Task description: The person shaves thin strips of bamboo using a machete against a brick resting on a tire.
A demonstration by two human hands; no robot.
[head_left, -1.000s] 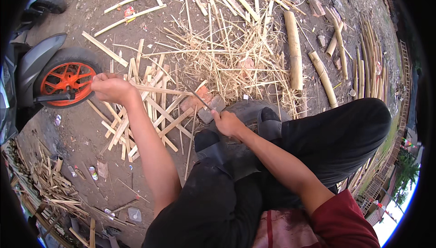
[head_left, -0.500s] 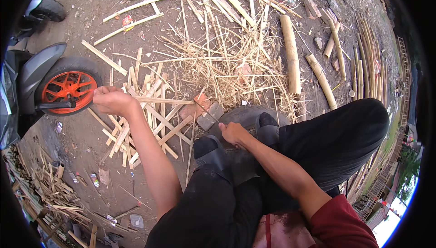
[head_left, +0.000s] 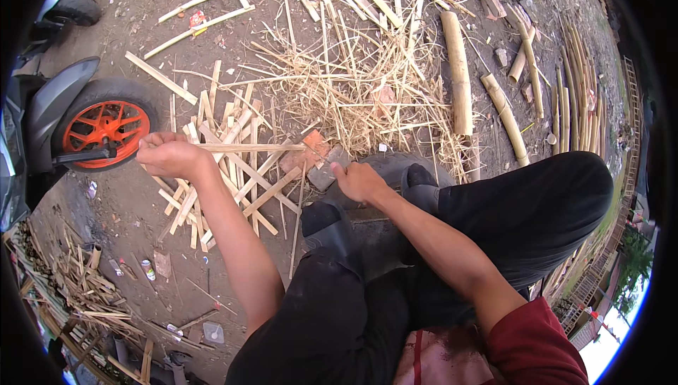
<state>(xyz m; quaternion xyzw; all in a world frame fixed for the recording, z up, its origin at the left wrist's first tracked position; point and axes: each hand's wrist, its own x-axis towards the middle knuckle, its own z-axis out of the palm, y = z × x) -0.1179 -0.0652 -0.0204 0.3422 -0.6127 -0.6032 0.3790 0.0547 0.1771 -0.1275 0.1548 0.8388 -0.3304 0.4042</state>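
My left hand (head_left: 171, 155) is closed around one end of a split bamboo strip (head_left: 258, 148), held out level to the right above a pile of cut strips (head_left: 233, 134). The strip's free end is over a reddish brick (head_left: 316, 146). In front of my body, my right hand (head_left: 359, 182) is a closed fist beside a grey block (head_left: 327, 173). It grips a thin-bladed knife, whose blade barely shows now; the earlier picture shows it more plainly.
Beyond the bricks lies a heap of bamboo shavings (head_left: 353, 95). Thick bamboo poles (head_left: 458, 74) lie to the right, with long thin poles (head_left: 580, 95) farther over. A motorcycle wheel with an orange rim (head_left: 109, 133) is near my left hand. More scraps (head_left: 85, 286) lie lower left.
Both hands have shifted slightly left, the right one also a little upward. The knife blade, seen slanting toward the strip before, is now hard to make out. The strip stays in my left hand.
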